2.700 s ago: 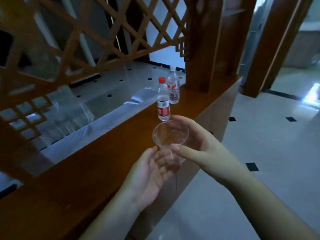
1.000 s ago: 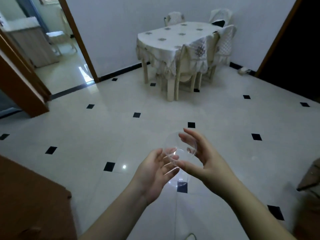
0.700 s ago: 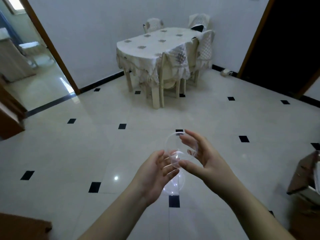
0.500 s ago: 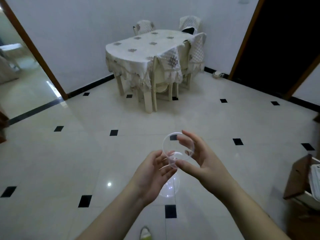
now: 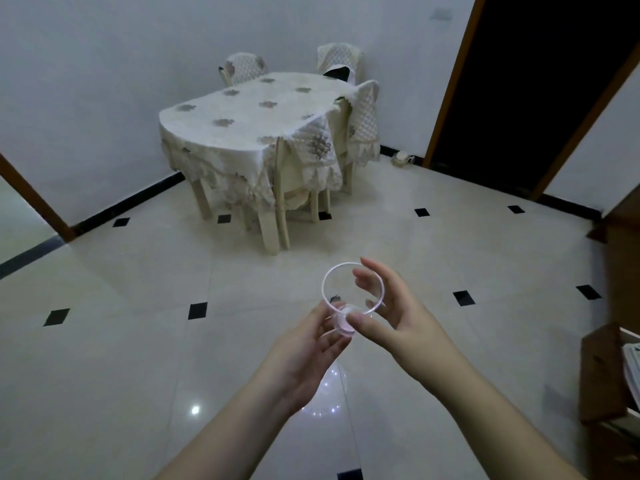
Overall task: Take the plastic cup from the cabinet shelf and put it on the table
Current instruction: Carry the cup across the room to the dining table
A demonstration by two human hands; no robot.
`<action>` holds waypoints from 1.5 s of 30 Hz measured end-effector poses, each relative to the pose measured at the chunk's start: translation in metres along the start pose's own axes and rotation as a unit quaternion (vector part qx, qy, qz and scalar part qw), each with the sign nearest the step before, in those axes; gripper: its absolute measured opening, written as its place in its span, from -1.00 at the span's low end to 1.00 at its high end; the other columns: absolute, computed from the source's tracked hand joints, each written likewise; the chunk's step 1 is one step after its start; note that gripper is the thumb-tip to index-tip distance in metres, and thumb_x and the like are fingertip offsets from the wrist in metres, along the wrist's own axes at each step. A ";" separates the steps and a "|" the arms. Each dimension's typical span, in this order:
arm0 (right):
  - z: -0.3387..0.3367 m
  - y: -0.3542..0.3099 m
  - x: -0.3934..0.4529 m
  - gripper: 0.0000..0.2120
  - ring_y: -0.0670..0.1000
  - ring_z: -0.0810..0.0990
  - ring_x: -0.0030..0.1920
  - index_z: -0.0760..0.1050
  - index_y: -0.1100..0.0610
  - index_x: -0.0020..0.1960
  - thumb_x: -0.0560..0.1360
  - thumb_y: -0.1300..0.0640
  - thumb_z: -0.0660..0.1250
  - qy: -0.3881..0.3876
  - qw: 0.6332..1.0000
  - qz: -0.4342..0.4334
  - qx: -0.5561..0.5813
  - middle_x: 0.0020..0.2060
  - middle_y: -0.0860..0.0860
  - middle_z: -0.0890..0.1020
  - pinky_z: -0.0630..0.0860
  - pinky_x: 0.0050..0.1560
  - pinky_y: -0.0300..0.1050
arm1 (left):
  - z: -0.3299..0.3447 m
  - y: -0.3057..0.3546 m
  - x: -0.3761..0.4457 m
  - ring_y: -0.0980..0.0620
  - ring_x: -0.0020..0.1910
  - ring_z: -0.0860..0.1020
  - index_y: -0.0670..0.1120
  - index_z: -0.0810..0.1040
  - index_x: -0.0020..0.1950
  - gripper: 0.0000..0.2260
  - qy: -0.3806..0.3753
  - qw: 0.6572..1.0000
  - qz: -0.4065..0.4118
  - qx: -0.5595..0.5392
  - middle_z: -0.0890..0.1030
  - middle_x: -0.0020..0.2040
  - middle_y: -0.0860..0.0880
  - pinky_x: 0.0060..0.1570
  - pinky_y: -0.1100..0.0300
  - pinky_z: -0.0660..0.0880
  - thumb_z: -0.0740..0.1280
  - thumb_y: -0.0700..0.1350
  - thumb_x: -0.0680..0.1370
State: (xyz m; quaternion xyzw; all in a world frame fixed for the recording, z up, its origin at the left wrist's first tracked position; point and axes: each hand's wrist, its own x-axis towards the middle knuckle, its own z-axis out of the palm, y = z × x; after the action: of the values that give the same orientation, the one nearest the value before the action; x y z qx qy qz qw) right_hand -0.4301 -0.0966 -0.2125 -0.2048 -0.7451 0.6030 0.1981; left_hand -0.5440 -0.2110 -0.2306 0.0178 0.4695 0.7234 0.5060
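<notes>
The right hand (image 5: 391,317) holds the clear plastic cup (image 5: 349,299), thumb at its base and fingers (image 5: 367,282) curled round its far wall. The left hand (image 5: 308,355) cups beneath, palm up, fingertips touching the base. The cup tilts, its rim facing up toward the camera. Beyond the fingers lies bare tiled floor (image 5: 138,306), then the cloth-covered counter (image 5: 249,112) ringed by chairs (image 5: 301,188).
</notes>
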 end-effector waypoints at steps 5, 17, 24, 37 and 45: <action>-0.024 0.015 0.055 -0.31 -0.32 0.49 0.28 0.27 -0.38 0.37 0.33 -0.23 0.49 0.029 1.000 0.003 -0.007 0.25 -0.37 0.51 0.50 0.21 -0.15 | 0.018 0.018 0.065 -0.03 0.02 0.66 -0.16 0.70 0.00 -0.54 -0.034 0.999 -0.002 0.023 0.69 0.06 -0.16 -0.14 0.25 0.57 0.51 0.11 0.23; -0.163 0.057 0.211 -0.32 -0.32 0.48 0.27 0.31 -0.33 0.36 0.30 -0.24 0.48 0.055 0.998 0.007 0.004 0.20 -0.37 0.54 0.48 0.23 -0.19 | 0.124 0.044 0.250 0.00 -0.14 0.61 -0.26 0.59 0.15 -0.49 -0.034 0.997 -0.022 0.064 0.66 -0.08 -0.11 -0.02 0.19 0.56 0.49 0.00 0.31; -0.224 0.068 0.292 -0.34 -0.28 0.47 0.30 0.32 -0.26 0.38 0.34 -0.14 0.49 0.040 0.999 -0.001 0.029 0.18 -0.34 0.56 0.44 0.36 0.04 | 0.173 0.068 0.336 0.04 -0.19 0.59 -0.27 0.56 0.17 -0.56 -0.031 0.996 -0.016 0.079 0.62 -0.08 -0.10 0.07 0.17 0.55 0.42 -0.03 0.40; -0.285 0.105 0.447 -0.31 -0.26 0.45 0.34 0.33 -0.23 0.38 0.32 -0.13 0.51 0.057 0.998 0.017 0.027 0.19 -0.35 0.56 0.41 0.38 0.02 | 0.207 0.113 0.501 0.04 -0.24 0.60 -0.21 0.59 0.06 -0.68 -0.027 0.999 -0.017 0.044 0.68 -0.07 -0.13 -0.06 0.18 0.59 0.35 0.02 0.51; -0.301 0.113 0.574 -0.39 -0.24 0.44 0.36 0.36 -0.21 0.37 0.42 0.07 0.52 0.054 0.998 0.035 0.025 0.24 -0.27 0.53 0.39 0.40 -0.05 | 0.207 0.177 0.619 0.00 -0.24 0.58 -0.32 0.53 0.18 -0.62 -0.017 0.999 -0.043 0.017 0.59 0.00 -0.22 0.00 0.13 0.59 0.33 -0.03 0.55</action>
State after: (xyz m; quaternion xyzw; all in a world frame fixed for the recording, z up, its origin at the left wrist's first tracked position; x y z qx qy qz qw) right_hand -0.7406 0.4831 -0.2371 -0.2577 -0.7102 0.6164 0.2220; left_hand -0.8681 0.3812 -0.2697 0.0185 0.4738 0.6921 0.5442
